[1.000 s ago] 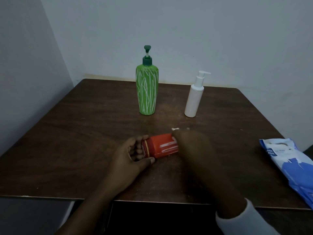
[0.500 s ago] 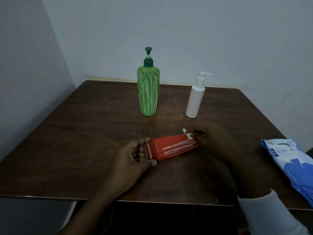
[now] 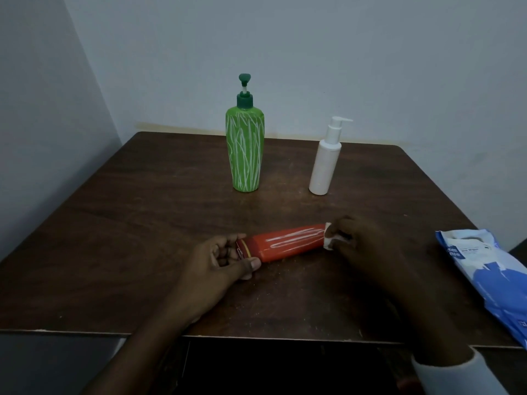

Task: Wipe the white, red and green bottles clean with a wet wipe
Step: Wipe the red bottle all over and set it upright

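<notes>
my right hand (image 3: 359, 243), pinching the wet wipe (image 3: 330, 239), has slid to the far end of the red bottle (image 3: 288, 245) — left hand (image 3: 225, 260) grips its cap end — one pass done, i'd say.

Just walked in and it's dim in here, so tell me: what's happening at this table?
A person is wiping the red bottle, which lies on its side on the table. The left hand grips its cap end; the right hand holds a wet wipe against the other end. The green bottle and white bottle stand upright behind, and a pack of wipes lies at the right.
</notes>
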Action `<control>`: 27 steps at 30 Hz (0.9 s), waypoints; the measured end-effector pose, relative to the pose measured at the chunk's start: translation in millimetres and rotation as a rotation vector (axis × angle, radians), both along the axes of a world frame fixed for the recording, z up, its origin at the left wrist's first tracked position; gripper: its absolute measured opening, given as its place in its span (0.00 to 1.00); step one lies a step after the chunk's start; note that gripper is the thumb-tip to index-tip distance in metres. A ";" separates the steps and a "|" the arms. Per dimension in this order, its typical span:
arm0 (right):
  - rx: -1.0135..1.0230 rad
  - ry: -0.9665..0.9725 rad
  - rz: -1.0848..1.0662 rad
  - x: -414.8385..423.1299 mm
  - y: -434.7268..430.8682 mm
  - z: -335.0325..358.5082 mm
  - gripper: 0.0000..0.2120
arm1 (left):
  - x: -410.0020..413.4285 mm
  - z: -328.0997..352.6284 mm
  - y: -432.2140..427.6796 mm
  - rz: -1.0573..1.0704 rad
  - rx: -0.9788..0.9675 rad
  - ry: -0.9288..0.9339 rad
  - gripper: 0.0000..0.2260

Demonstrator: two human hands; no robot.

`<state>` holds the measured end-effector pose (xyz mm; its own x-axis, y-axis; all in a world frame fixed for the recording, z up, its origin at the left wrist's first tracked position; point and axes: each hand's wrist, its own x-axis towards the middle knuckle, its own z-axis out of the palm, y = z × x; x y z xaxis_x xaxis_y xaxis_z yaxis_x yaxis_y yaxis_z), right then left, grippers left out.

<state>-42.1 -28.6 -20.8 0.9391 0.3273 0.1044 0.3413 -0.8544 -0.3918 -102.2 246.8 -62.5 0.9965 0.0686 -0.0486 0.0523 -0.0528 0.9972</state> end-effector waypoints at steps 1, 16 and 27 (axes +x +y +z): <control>-0.017 -0.013 0.012 -3.3 5.9 0.2 0.08 | 0.0 0.1 -0.2 0.000 -0.001 0.000 0.23; -0.047 -0.216 0.133 -31.0 35.2 -13.9 0.10 | 3.5 -7.2 1.6 -0.019 0.039 -0.027 0.23; -0.042 -0.095 0.040 -23.5 47.6 -8.3 0.12 | 1.9 -12.4 1.4 -0.025 0.125 -0.090 0.26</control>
